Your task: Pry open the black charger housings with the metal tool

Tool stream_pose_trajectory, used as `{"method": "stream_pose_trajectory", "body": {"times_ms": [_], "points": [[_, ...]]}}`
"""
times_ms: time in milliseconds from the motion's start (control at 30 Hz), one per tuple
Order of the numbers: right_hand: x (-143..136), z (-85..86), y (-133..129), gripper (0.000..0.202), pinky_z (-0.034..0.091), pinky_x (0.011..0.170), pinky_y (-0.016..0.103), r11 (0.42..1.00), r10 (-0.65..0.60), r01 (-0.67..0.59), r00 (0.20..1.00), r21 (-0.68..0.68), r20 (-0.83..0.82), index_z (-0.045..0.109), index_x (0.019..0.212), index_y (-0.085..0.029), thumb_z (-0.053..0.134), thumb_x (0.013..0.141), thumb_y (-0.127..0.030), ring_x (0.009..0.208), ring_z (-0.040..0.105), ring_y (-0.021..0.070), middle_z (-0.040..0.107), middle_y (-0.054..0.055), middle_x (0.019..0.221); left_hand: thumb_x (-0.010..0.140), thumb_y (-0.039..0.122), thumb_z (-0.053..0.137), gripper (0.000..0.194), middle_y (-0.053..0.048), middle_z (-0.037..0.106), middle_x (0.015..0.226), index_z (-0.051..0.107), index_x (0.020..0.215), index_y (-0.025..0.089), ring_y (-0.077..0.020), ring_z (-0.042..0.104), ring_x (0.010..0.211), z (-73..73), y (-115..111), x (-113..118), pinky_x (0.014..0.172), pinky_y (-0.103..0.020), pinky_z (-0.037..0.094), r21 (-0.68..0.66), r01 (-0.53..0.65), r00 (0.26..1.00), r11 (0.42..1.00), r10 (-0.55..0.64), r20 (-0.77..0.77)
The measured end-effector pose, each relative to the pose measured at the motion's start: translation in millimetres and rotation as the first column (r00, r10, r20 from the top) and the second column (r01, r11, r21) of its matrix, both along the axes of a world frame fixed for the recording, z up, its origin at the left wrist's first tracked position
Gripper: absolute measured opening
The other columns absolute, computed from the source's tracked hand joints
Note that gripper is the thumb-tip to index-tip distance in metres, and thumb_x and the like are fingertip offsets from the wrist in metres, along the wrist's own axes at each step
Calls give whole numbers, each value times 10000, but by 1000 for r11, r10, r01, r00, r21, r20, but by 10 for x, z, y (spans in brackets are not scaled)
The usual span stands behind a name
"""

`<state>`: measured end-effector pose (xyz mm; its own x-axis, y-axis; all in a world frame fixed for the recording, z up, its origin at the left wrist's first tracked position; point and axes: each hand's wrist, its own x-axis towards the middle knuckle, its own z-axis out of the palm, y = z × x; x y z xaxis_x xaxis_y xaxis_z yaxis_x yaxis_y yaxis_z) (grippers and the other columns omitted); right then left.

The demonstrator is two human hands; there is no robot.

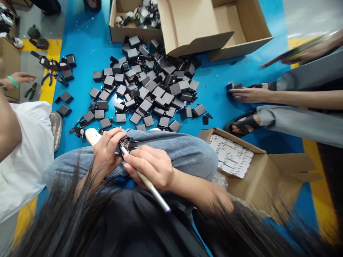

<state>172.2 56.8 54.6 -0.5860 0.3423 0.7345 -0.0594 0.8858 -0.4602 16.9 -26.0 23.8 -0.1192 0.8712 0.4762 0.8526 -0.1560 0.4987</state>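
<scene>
My left hand (106, 150) is wrapped round a small black plastic casing (129, 143), held over my lap. The casing is open, and small parts with a bit of red show inside it. My right hand (154, 166) pinches a slim pen-like tool (157, 197) with a pale grip and a silver shaft ending in dark blue. Its tip points into the casing; exactly what it touches there is too small to tell. Just beyond my knees, a large heap of similar dark grey casings (144, 93) lies on the blue floor.
Open cardboard boxes stand behind the heap, one with mixed small parts (146, 15). Right of my knee, another box (257, 178) holds white cut-out pieces (230, 155). A co-worker's hand (249, 95) touches a casing at right; another person's hand (23, 78) is left, near pliers (31, 90).
</scene>
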Motion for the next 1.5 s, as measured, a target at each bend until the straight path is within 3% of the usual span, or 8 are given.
{"method": "stream_pose_trajectory", "body": {"times_ms": [133, 300, 1000, 1367, 1500], "points": [[-10, -7, -3, 85, 541, 577, 250, 1000, 9, -10, 1000, -19, -6, 618, 896, -104, 564, 949, -142, 632, 617, 138, 677, 53, 699, 939, 240, 516, 381, -95, 661, 1195, 491, 1318, 258, -213, 658, 1064, -16, -1, -29, 933, -349, 525, 15, -1, 999, 1000, 2, -43], [-20, -19, -13, 93, 535, 573, 250, 999, 10, -11, 999, -43, -31, 620, 854, -102, 572, 931, -122, 629, 620, 141, 676, 65, 700, 930, 158, 498, 410, -100, 677, 1181, 488, 1328, 255, -209, 671, 1044, -21, 8, -39, 904, -342, 543, 48, -1, 994, 999, 7, -111], [10, 0, -22, 70, 527, 592, 246, 993, -4, 12, 998, -119, 66, 612, 891, -144, 552, 927, -137, 624, 632, 133, 675, 31, 708, 938, 144, 467, 370, -104, 713, 1149, 540, 1286, 246, -219, 696, 940, -45, 11, -106, 828, -345, 543, 79, 54, 959, 995, -30, -281], [17, 99, 35, 164, 502, 585, 226, 966, 25, -3, 996, -257, 83, 574, 770, -159, 554, 926, -113, 598, 593, 119, 658, 30, 669, 919, 162, 567, 372, -96, 700, 1200, 563, 1278, 260, -218, 671, 920, -98, -26, -132, 773, -344, 507, 36, 73, 948, 997, -58, -314], [4, 71, 39, 165, 506, 594, 221, 966, 54, -29, 994, -258, 91, 581, 781, -161, 544, 938, -127, 604, 594, 115, 667, 32, 682, 931, 165, 530, 376, -100, 682, 1223, 530, 1298, 251, -224, 666, 1003, -65, -21, -112, 837, -348, 517, -15, 34, 956, 999, -37, -292]]}}
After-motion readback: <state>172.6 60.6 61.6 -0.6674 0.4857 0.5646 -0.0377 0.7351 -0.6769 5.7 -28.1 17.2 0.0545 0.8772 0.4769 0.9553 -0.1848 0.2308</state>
